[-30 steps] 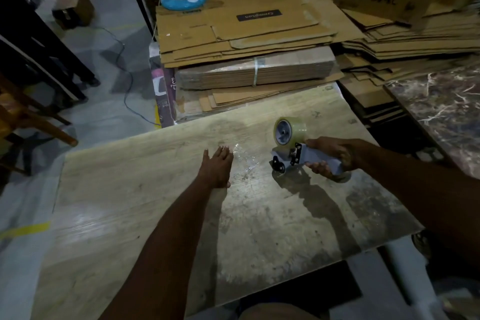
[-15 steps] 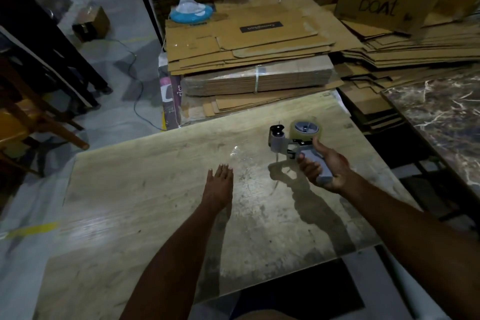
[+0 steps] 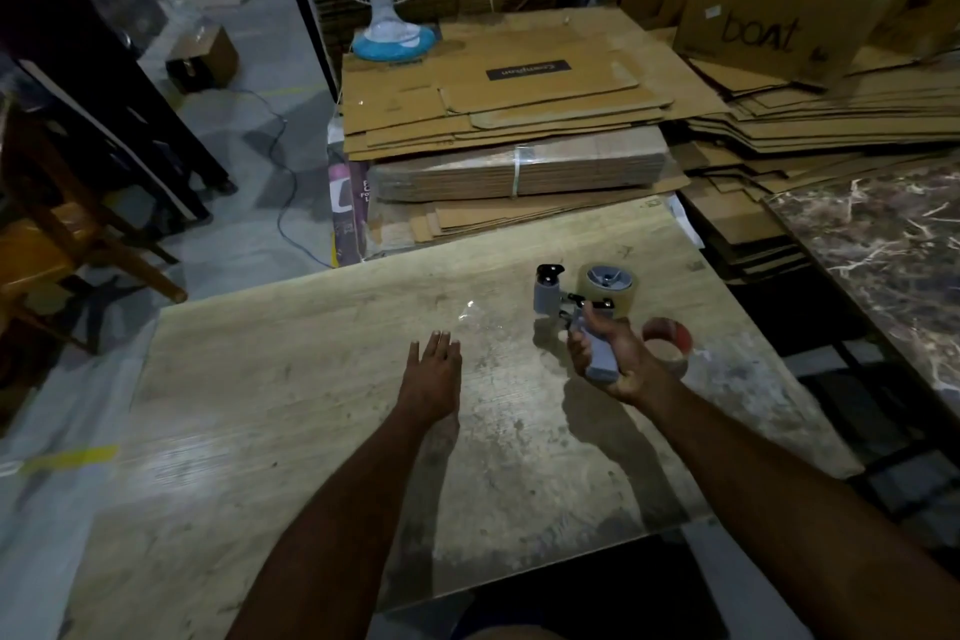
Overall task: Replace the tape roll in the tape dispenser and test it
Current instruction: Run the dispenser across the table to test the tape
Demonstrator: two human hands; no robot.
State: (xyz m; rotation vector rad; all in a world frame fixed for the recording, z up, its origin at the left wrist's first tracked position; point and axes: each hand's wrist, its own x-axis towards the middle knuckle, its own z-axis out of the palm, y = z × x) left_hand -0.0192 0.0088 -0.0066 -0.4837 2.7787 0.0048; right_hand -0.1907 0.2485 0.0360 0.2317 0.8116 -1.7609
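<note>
Overhead, worn table (image 3: pixel 291 410): left hand (image 3: pixel 434 369) flat, spread; right hand (image 3: pixel 605 353) gripping tape dispenser (image 3: pixel 576 306); cardboard stacks (image 3: pixel 519 119) behind.

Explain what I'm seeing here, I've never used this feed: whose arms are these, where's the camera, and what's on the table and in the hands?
There is no machine: a person wears one camera on the head, looking down at both arms. The right hand grips the grey handle of a tape dispenser loaded with a clear tape roll. The left hand lies flat and empty on the wooden table. A crumpled strip of clear tape lies between the hands. A nearly spent roll lies beyond the right hand.
</note>
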